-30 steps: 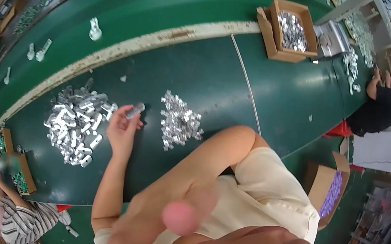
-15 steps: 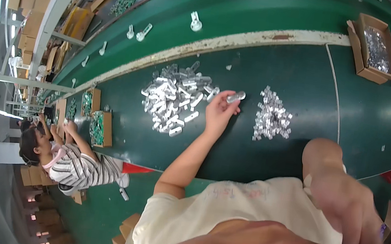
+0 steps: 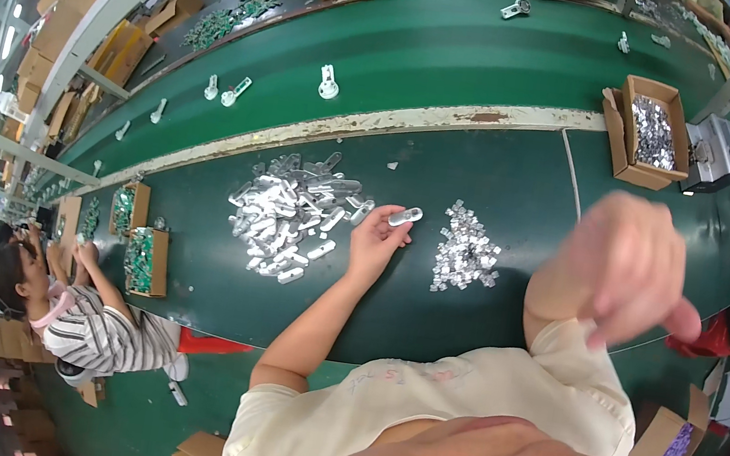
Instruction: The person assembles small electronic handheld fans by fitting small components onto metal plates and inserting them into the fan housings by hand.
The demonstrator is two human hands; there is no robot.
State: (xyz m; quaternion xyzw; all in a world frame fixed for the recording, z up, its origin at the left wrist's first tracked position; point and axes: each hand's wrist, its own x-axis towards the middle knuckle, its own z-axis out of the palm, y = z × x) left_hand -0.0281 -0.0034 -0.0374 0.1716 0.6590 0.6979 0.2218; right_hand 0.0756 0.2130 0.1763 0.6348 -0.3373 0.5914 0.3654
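My left hand [image 3: 374, 243] is closed round a small oblong silvery part [image 3: 406, 217] with rounded ends, held just above the dark green table. A second part of that kind [image 3: 363, 213] lies against or beside its knuckles; I cannot tell whether the hand holds it too. Left of the hand spreads a heap of similar silvery and clear oblong parts [image 3: 288, 208]. To its right is a smaller pile of tiny shiny square pieces [image 3: 466, 252]. My right hand [image 3: 628, 270] is raised high and near, its fingers bent and blurred, so its grip is unclear.
Beyond a worn pale ledge [image 3: 455, 115] runs a green conveyor belt [image 3: 389, 54] with scattered clear parts. A cardboard box [image 3: 653, 138] of small metal pieces stands at the far right beside a grey device [image 3: 716, 156]. Another person [image 3: 101, 312] works at the left near boxes [image 3: 147, 263] of green parts.
My right hand has risen from low at the right edge to above the table's right side. The left hand still holds the oblong part. The view has shifted, showing more of the far side.
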